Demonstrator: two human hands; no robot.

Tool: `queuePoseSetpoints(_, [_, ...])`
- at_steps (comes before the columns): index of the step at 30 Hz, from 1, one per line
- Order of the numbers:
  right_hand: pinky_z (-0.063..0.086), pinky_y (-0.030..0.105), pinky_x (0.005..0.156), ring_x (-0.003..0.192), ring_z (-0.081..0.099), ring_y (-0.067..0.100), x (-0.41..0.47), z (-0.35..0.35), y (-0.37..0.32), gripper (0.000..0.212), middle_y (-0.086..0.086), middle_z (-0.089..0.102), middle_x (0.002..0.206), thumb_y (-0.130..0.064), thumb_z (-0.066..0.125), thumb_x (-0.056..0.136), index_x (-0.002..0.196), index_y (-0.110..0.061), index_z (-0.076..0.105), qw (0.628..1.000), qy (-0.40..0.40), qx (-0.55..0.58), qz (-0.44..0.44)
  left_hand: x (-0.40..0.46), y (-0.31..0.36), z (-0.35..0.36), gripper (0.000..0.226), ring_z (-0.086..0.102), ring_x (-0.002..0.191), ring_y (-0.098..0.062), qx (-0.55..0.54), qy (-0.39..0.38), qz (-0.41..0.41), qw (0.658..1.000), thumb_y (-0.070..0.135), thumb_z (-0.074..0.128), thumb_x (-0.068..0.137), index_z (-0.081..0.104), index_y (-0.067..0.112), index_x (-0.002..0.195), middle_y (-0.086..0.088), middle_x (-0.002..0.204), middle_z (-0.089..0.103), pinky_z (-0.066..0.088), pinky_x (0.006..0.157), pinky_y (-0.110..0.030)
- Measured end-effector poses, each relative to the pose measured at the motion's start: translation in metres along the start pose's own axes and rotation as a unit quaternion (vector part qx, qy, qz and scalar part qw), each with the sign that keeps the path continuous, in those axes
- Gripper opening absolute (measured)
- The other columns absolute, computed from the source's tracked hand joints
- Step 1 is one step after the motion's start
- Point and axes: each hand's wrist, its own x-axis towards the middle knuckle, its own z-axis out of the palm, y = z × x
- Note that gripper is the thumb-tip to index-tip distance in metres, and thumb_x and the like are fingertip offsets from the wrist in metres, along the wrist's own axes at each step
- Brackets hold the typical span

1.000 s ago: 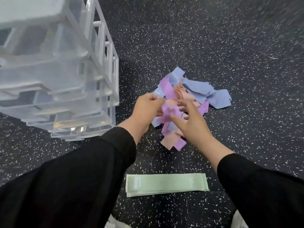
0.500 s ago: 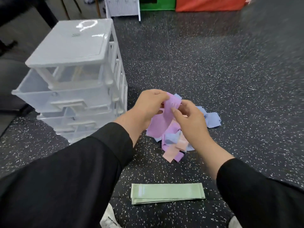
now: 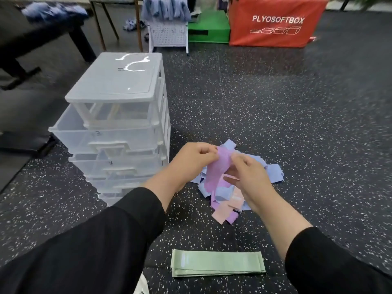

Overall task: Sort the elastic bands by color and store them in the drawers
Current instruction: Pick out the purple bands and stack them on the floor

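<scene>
Now both arms forward | left hand (image 3: 192, 161) and right hand (image 3: 247, 174) each pinch top of purple band (image 3: 216, 172), hanging limp above mixed band pile (image 3: 224, 198) on floor | green bands (image 3: 218, 263) stacked flat nearby | drawer unit (image 3: 114, 128) left

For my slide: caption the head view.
Both hands pinch a purple band above the mixed pile.
</scene>
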Motion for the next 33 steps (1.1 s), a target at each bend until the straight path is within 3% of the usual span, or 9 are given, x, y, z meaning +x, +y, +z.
queuePoseSetpoints(4, [0.059, 0.034, 0.086, 0.091, 0.07, 0.019, 0.009, 0.002, 0.002, 0.025, 0.012, 0.073, 0.105, -0.006, 0.06, 0.097, 0.119, -0.015, 0.066, 0.998, 0.048, 0.042, -0.004, -0.006, -0.013, -0.002, 0.012, 0.048, 0.061, 0.001, 0.02, 0.002, -0.017, 1.0, 0.009, 0.068, 0.091, 0.074, 0.0, 0.085, -0.002, 0.089, 0.072, 0.041, 0.068, -0.024])
queuePoseSetpoints(7, [0.059, 0.038, 0.089, 0.087, 0.067, 0.018, 0.012, 0.003, 0.0, 0.028, 0.007, 0.069, 0.094, -0.002, 0.059, 0.096, 0.121, -0.015, 0.065, 0.997, 0.058, 0.041, -0.025, -0.008, -0.021, -0.001, 0.019, 0.053, 0.066, -0.004, -0.002, 0.016, -0.051, 0.999, 0.014, 0.067, 0.091, 0.072, -0.003, 0.085, 0.001, 0.078, 0.066, 0.042, 0.071, -0.027])
queuePoseSetpoints(9, [0.058, 0.037, 0.085, 0.086, 0.066, 0.018, 0.013, 0.004, -0.002, 0.028, 0.001, 0.068, 0.085, -0.002, 0.058, 0.096, 0.119, -0.016, 0.066, 0.998, 0.05, 0.031, -0.039, -0.008, -0.026, 0.0, 0.025, 0.062, 0.075, -0.011, -0.039, 0.013, -0.08, 0.996, 0.022, 0.065, 0.093, 0.072, -0.002, 0.09, -0.01, 0.086, 0.073, 0.045, 0.073, -0.032])
queuePoseSetpoints(13, [0.058, 0.039, 0.083, 0.083, 0.067, 0.019, 0.015, 0.006, -0.001, 0.025, 0.0, 0.07, 0.083, -0.003, 0.059, 0.097, 0.115, -0.018, 0.067, 0.998, 0.046, 0.03, -0.04, -0.006, -0.028, 0.0, 0.021, 0.069, 0.087, -0.013, -0.089, 0.001, -0.102, 0.991, 0.028, 0.064, 0.097, 0.077, 0.012, 0.1, -0.006, 0.101, 0.078, 0.048, 0.074, -0.029])
queuePoseSetpoints(17, [0.057, 0.05, 0.089, 0.085, 0.066, 0.02, 0.018, 0.008, 0.001, 0.023, 0.001, 0.071, 0.081, -0.005, 0.059, 0.097, 0.11, -0.022, 0.068, 0.998, 0.045, 0.012, -0.039, -0.001, -0.027, 0.002, 0.015, 0.071, 0.092, -0.011, -0.085, 0.009, -0.098, 0.991, 0.027, 0.064, 0.098, 0.076, 0.017, 0.102, -0.004, 0.105, 0.077, 0.048, 0.073, -0.027])
queuePoseSetpoints(23, [0.06, 0.043, 0.085, 0.083, 0.07, 0.019, 0.022, 0.012, -0.001, 0.021, 0.001, 0.073, 0.083, -0.005, 0.059, 0.097, 0.111, -0.018, 0.068, 0.998, 0.043, 0.006, -0.047, 0.005, -0.027, 0.001, 0.013, 0.055, 0.059, 0.002, -0.077, 0.066, -0.07, 0.992, 0.018, 0.068, 0.095, 0.072, 0.02, 0.083, 0.012, 0.07, 0.064, 0.042, 0.05, -0.012])
queuePoseSetpoints(25, [0.059, 0.039, 0.081, 0.082, 0.07, 0.019, 0.024, 0.012, -0.003, 0.02, 0.002, 0.073, 0.084, -0.006, 0.061, 0.097, 0.11, -0.018, 0.068, 0.998, 0.046, 0.005, -0.052, 0.008, -0.027, 0.001, 0.013, 0.057, 0.064, -0.002, -0.068, 0.082, -0.054, 0.993, 0.018, 0.069, 0.094, 0.073, 0.022, 0.082, 0.014, 0.072, 0.065, 0.046, 0.058, -0.015])
queuePoseSetpoints(28, [0.058, 0.034, 0.077, 0.081, 0.067, 0.018, 0.027, 0.011, -0.004, 0.018, 0.0, 0.072, 0.084, -0.009, 0.064, 0.095, 0.107, -0.02, 0.071, 0.996, 0.062, -0.001, -0.058, 0.012, -0.023, -0.001, 0.007, 0.069, 0.099, -0.015, -0.078, 0.094, -0.038, 0.992, 0.019, 0.071, 0.093, 0.075, 0.021, 0.088, 0.009, 0.1, 0.074, 0.054, 0.09, -0.03])
queuePoseSetpoints(33, [0.06, 0.04, 0.083, 0.087, 0.069, 0.016, 0.03, 0.007, -0.005, 0.018, 0.0, 0.073, 0.096, -0.02, 0.067, 0.094, 0.111, -0.023, 0.072, 0.995, 0.072, -0.018, -0.071, 0.014, -0.013, -0.004, 0.015, 0.061, 0.08, -0.007, -0.058, 0.086, -0.002, 0.995, 0.019, 0.07, 0.094, 0.074, 0.024, 0.081, 0.01, 0.083, 0.07, 0.049, 0.08, -0.028])
